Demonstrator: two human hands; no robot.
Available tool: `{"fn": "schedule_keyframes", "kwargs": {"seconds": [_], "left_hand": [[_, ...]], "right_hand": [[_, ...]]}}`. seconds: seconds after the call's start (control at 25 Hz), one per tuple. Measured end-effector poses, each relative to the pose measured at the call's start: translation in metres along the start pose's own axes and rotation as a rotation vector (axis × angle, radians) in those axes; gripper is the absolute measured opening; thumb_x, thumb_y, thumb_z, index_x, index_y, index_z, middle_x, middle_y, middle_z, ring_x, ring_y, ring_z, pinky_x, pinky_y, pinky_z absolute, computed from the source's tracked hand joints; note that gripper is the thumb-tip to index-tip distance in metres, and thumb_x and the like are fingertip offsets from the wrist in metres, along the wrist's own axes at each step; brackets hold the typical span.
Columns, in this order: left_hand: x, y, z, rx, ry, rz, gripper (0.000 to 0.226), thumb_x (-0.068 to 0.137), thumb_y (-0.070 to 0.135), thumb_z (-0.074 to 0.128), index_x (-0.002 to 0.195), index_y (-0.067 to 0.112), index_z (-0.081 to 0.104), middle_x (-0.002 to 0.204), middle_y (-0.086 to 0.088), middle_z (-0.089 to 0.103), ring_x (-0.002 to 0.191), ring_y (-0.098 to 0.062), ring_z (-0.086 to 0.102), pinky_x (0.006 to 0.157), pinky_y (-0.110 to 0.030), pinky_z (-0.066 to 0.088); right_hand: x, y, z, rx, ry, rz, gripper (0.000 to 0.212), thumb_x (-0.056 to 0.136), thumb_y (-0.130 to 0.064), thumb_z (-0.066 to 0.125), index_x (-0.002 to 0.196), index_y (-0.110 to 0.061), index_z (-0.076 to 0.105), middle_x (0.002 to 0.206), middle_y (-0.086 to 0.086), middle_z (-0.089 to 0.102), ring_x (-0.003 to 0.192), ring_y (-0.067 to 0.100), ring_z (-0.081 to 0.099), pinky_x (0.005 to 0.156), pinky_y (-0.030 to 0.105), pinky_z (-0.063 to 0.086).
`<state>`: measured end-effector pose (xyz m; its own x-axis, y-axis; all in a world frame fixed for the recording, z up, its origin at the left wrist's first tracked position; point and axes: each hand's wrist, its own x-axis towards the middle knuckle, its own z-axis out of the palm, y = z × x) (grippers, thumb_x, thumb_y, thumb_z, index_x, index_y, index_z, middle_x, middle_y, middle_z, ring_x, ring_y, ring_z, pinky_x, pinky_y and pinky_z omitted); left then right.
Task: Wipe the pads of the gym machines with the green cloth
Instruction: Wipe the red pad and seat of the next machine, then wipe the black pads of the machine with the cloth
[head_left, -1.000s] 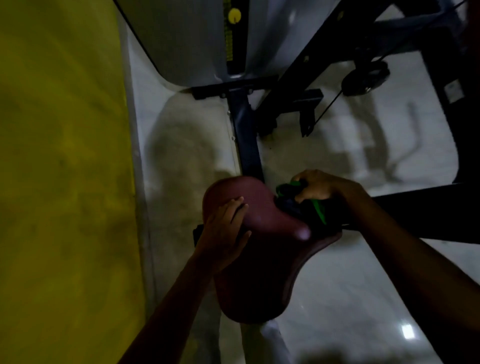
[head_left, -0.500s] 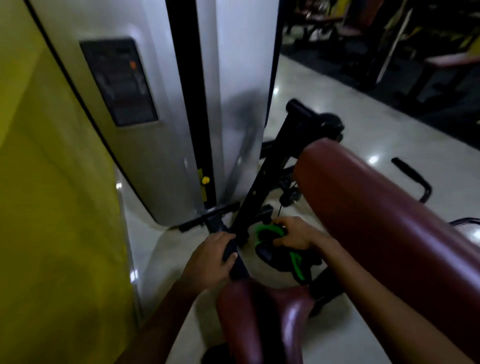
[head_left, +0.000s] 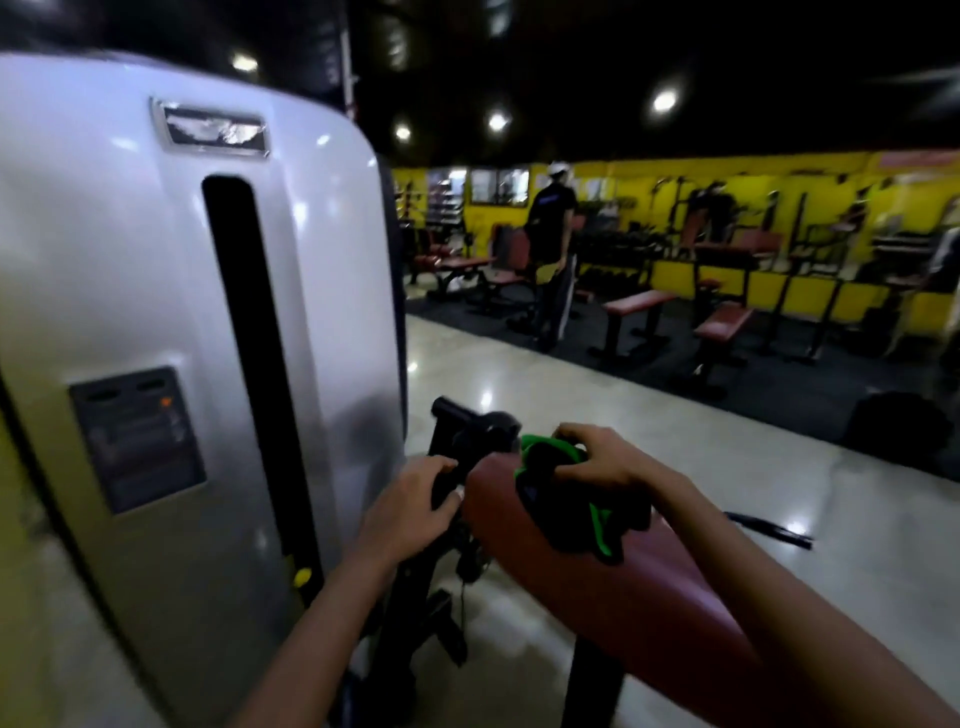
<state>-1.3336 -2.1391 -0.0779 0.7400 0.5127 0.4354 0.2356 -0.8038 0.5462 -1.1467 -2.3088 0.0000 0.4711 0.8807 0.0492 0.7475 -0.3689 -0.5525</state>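
- Your right hand (head_left: 597, 462) has the green cloth (head_left: 571, 499) bunched under curled fingers, pressed onto the near top end of the dark red roller pad (head_left: 597, 587). That's around 5 o'clock from the middle of the view.
- Your left hand (head_left: 410, 509) sits at about 9 o'clock from the cloth, fingers wrapped round the black frame arm (head_left: 467, 441) just beside the pad's end. Looks like a bracing grip, though it's too blurry to say how tight.
- The cloth itself is soft and floppy, green with black parts, probably weighs nothing. It'll fold and slide under your palm, so keep it wadded with your fingers over the top like you have it, not pinched by one corner.
- A loose tail of it hangs toward 5 o'clock off your hand. I'd tuck that in so it doesn't drag or catch.
- The pad looks like smooth vinyl over foam: a bit squishy, slick, not fragile. You can lean into it without worrying.
- It's a cylinder, so it may want to spin on its axle when you push. That's a guess, but your left hand on the frame is a good spot to steady things.
- The pad runs from the cloth down toward 4 o'clock, under your right forearm. Most of that length still looks like it needs a pass.
- The big white weight-stack shroud (head_left: 182, 312) fills 9 to 11 o'clock; no padding there.
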Motion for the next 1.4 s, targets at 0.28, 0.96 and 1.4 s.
{"fn": "schedule_keyframes", "kwargs": {"seconds": [0.28, 0.96, 1.4], "left_hand": [[0.084, 0.106, 0.050, -0.082, -0.057, 0.269, 0.034, 0.086, 0.022, 0.066, 0.118, 0.010, 0.061, 0.117, -0.004, 0.063, 0.111, -0.017, 0.057, 0.093, -0.022, 0.039], [0.118, 0.285, 0.201, -0.273, -0.329, 0.581, 0.033, 0.089, 0.027, 0.062, 0.117, 0.011, 0.061, 0.120, -0.002, 0.062, 0.113, -0.015, 0.055, 0.090, -0.025, 0.042], [0.180, 0.349, 0.304, -0.285, -0.345, 0.515, 0.032, 0.089, 0.027, 0.062, 0.117, 0.011, 0.062, 0.120, -0.002, 0.062, 0.112, -0.015, 0.055, 0.088, -0.022, 0.040]], "right_hand": [[-0.061, 0.052, -0.106, -0.065, 0.273, 0.165, 0.024, 0.082, -0.023, 0.066, 0.102, -0.011, 0.059, 0.098, 0.009, 0.062, 0.089, 0.021, 0.059, 0.075, 0.030, 0.046], [-0.219, 0.176, -0.212, -0.173, 0.560, 0.557, 0.018, 0.081, -0.027, 0.069, 0.087, -0.020, 0.054, 0.088, 0.003, 0.058, 0.082, 0.019, 0.057, 0.059, 0.021, 0.040], [-0.201, 0.314, -0.285, -0.144, 0.587, 0.571, 0.023, 0.081, -0.026, 0.070, 0.097, -0.016, 0.058, 0.093, 0.006, 0.062, 0.082, 0.018, 0.059, 0.061, 0.020, 0.043]]}}
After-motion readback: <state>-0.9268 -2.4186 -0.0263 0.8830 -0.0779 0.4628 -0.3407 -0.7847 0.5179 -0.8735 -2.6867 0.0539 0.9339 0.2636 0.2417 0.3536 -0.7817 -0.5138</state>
